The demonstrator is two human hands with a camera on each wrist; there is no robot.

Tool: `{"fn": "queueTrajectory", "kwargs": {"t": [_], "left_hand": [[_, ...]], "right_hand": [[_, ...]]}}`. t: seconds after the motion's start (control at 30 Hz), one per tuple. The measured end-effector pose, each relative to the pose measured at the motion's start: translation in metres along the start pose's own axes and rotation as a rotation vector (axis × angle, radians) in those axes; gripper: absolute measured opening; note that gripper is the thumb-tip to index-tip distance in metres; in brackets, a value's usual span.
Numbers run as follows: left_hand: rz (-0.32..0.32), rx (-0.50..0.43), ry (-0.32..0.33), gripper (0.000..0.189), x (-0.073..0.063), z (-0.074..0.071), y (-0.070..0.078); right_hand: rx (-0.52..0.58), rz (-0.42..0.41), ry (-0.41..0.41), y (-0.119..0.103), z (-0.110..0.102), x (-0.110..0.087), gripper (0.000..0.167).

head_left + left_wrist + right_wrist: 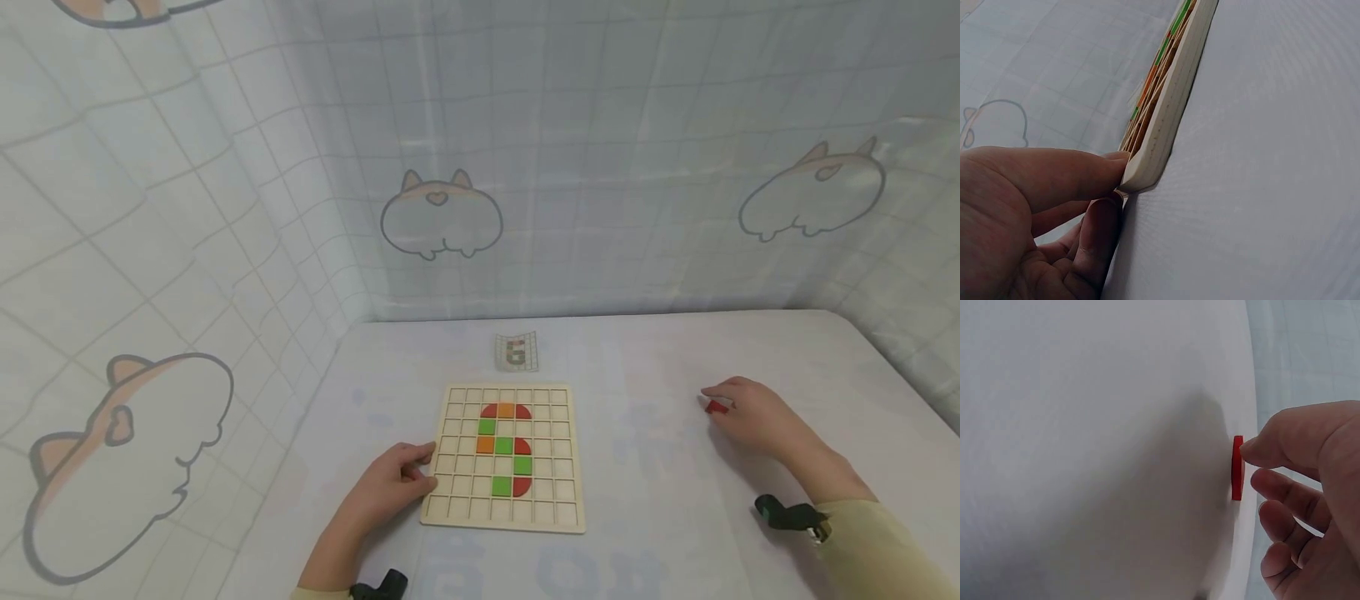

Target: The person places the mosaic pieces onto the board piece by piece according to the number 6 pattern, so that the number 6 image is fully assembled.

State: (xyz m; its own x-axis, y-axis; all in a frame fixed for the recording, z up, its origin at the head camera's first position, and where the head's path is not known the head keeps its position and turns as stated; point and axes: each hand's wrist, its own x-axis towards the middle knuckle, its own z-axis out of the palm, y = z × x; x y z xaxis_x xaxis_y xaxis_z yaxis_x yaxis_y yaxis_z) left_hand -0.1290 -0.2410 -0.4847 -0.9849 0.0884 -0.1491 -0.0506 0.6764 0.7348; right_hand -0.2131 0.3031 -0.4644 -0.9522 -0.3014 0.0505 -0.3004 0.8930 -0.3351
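A square wooden grid board lies on the white table, with red, orange and green flat pieces set in several of its cells. My left hand is at the board's left edge; in the left wrist view, thumb and fingers pinch its corner. Far to the right, my right hand is over a small red piece. In the right wrist view this red piece shows edge-on at the thumb tip, with the other fingers loosely bent and a gap between thumb and index finger.
Behind the board lies a small card printed with a coloured pattern on a grid. A white curtain with grid lines and cartoon animals surrounds the table's back and sides. Dark straps sit at both wrists.
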Motion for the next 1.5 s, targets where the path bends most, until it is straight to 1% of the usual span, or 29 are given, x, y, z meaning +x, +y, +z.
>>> {"fn": "queueTrajectory", "kwargs": {"t": [0.17,0.33,0.47,0.67,0.8,0.97,1.03,1.3,1.4,1.5], "left_hand": [[0.012,-0.006,-0.004,0.057,-0.0001,-0.0001,-0.0006],[0.013,-0.003,-0.003,0.057,-0.0007,-0.0002,-0.0008],[0.003,0.0,0.005,0.056,-0.0008,-0.0003,-0.0011],[0.001,-0.004,0.007,0.057,-0.001,0.0,0.0],[-0.003,-0.006,0.004,0.057,0.0,0.0003,-0.0009],[-0.008,-0.006,0.002,0.057,0.0014,0.0004,-0.003],[-0.007,-0.005,0.001,0.057,0.0013,0.0002,-0.0033],[-0.001,0.01,-0.001,0.057,-0.0007,-0.0005,-0.0032],[0.006,0.007,0.0,0.057,-0.0015,-0.0008,-0.0017],[-0.002,0.001,0.0,0.057,-0.0018,-0.0009,-0.0003]], "right_hand": [[0.003,0.016,-0.027,0.0027,0.0009,-0.0015,0.032],[-0.008,0.001,-0.025,0.0046,0.002,-0.0027,0.028],[-0.008,-0.005,-0.02,0.0053,0.0017,-0.0039,0.024],[0.023,0.048,-0.028,0.0026,0.0019,-0.0057,0.026],[0.023,0.047,-0.036,0.0042,0.0009,-0.0075,0.033],[0.047,0.086,-0.068,0.0043,-0.0015,-0.0087,0.031],[0.055,0.09,-0.067,0.0038,-0.0019,-0.0091,0.029],[0.047,0.044,-0.047,0.0047,-0.0014,-0.0083,0.025],[0.049,0.057,-0.047,0.0031,-0.0016,-0.0086,0.027],[0.049,0.082,-0.045,-0.0019,-0.002,-0.0083,0.028]]}}
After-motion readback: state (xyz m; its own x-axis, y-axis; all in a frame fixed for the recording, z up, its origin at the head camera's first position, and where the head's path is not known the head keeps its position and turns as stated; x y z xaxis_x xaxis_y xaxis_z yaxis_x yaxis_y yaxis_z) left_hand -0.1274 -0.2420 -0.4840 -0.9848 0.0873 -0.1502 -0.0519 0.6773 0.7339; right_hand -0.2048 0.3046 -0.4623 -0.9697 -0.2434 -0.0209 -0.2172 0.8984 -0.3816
